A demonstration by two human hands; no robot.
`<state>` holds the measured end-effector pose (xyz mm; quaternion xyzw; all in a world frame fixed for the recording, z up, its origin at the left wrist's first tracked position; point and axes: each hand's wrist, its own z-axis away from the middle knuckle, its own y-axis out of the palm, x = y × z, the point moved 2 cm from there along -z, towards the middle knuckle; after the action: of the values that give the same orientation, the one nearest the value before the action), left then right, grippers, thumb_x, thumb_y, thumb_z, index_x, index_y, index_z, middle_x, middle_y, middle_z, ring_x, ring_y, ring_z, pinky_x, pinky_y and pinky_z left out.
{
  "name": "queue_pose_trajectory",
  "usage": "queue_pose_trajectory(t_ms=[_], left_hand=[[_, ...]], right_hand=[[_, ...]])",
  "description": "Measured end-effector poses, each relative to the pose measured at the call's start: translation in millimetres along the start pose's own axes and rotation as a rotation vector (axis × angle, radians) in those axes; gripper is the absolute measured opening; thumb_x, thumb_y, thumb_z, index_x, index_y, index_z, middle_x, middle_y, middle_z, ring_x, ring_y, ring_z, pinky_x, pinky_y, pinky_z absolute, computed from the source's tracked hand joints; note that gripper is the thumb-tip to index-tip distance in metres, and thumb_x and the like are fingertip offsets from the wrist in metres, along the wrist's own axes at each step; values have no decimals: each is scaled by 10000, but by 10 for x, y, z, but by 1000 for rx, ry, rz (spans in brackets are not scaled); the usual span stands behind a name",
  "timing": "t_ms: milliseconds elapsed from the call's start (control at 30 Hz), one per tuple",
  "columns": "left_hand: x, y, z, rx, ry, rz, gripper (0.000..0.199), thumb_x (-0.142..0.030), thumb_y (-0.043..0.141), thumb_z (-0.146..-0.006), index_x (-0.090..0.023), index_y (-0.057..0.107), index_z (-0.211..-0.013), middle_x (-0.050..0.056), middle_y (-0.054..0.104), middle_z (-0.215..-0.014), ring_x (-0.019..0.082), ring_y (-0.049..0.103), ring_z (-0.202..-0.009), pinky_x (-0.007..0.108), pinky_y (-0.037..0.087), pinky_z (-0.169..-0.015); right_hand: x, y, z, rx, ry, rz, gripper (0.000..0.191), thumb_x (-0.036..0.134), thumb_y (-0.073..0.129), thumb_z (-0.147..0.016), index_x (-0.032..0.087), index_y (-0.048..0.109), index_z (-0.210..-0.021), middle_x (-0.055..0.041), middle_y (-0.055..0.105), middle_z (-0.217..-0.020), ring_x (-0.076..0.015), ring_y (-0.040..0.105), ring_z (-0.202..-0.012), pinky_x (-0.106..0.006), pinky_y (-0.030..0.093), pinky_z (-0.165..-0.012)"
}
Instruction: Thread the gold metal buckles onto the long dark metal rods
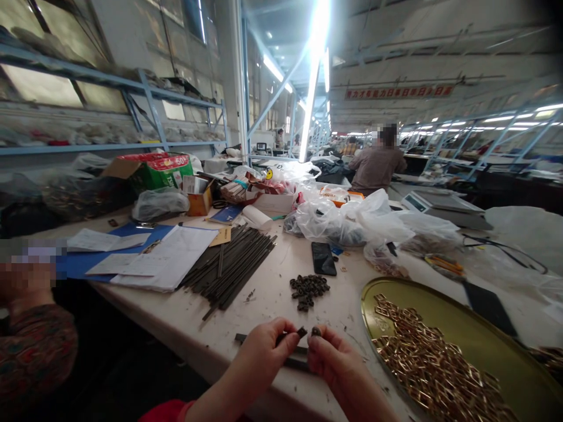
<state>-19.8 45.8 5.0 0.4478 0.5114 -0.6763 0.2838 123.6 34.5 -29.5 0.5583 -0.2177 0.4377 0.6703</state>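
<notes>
Just above the near edge of the white desk (189,305), the left hand (268,354) and the right hand (332,360) are close together but not touching, each pinching a small dark piece (301,332) between its fingertips. Two dark strips (246,338) lie on the desk right under the hands. Straight ahead sits a heap of similar dark pieces (308,291), with a bundle of long dark strips (229,264) further left. To the right, a round brass tray (391,305) holds a mass of gold rectangular metal buckles (433,363). Beyond lie a black phone (324,258), plastic bags (329,225) and a digital scale (444,202). A co-worker's patterned sleeve (35,351) shows at far left.
</notes>
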Motion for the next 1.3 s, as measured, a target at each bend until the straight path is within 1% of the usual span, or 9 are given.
queue_pose_trajectory(t_ms=[167, 300, 467, 633, 867, 1033, 1133, 1200, 1300], left_hand=[[52, -37, 2, 1, -16, -46, 231, -338, 457, -808, -148, 580, -760, -37, 499, -631, 108, 438, -611, 200, 305, -561], [95, -30, 9, 27, -44, -67, 230, -330, 462, -803, -146, 593, -762, -36, 516, -629, 107, 438, -599, 201, 298, -549], [115, -43, 18, 13, -45, -91, 226, -310, 462, -797, -141, 610, -769, -30, 531, -630, 109, 443, -598, 203, 300, -547], [105, -27, 44, 26, -38, -113, 231, -306, 456, -801, -146, 621, -782, -10, 593, -673, 118, 487, -619, 201, 320, -557], [-8, 23, 178, 135, 84, -420, 189, -277, 480, -782, -199, 651, -760, 6, 643, -666, 139, 518, -594, 221, 277, -530], [-104, 54, 236, 61, 19, -309, 206, -277, 450, -797, -174, 626, -766, 21, 651, -728, 150, 557, -664, 222, 313, -566], [-131, 73, 268, 12, 4, -249, 178, -274, 467, -784, -159, 592, -728, 15, 618, -696, 148, 536, -660, 225, 319, -571], [-132, 101, 293, -4, 14, -171, 165, -246, 435, -797, -156, 568, -761, 8, 589, -683, 140, 525, -654, 224, 338, -584], [-105, 160, 316, -15, 16, -21, 199, -219, 350, -834, -151, 510, -930, -18, 531, -631, 126, 504, -604, 224, 365, -589]], right_hand=[[-26, -57, -78, -48, -145, 252, 328, 417, 745, -602, 172, 530, -643, 66, 518, -486, -63, 425, -453, -199, 316, -471], [-26, -37, -64, -6, -137, 350, 339, 454, 719, -616, 173, 531, -651, 46, 542, -559, -79, 444, -495, -214, 351, -489], [15, 16, -5, -27, -152, 433, 325, 493, 666, -663, 186, 565, -705, 18, 591, -633, -117, 509, -588, -244, 432, -577], [-24, -8, 9, 52, -146, 466, 379, 551, 624, -672, 181, 638, -756, 0, 603, -641, -129, 526, -586, -253, 437, -570], [19, -87, 114, 217, -292, 945, 333, 444, 434, -845, 220, 671, -777, -1, 603, -607, -139, 532, -558, -250, 405, -539], [82, -27, 210, 75, -324, 848, 258, 433, 466, -831, 232, 616, -892, 3, 623, -656, -162, 563, -603, -269, 434, -570], [81, 6, 264, 48, -387, 838, 200, 401, 551, -791, 221, 635, -815, -22, 652, -762, -184, 580, -715, -281, 438, -644], [35, 8, 256, 31, -367, 753, 189, 394, 604, -754, 207, 630, -765, -20, 641, -732, -180, 568, -696, -281, 435, -630], [-77, 27, 192, 0, -329, 538, 223, 409, 648, -713, 196, 585, -693, 7, 591, -634, -156, 537, -618, -272, 430, -585]])
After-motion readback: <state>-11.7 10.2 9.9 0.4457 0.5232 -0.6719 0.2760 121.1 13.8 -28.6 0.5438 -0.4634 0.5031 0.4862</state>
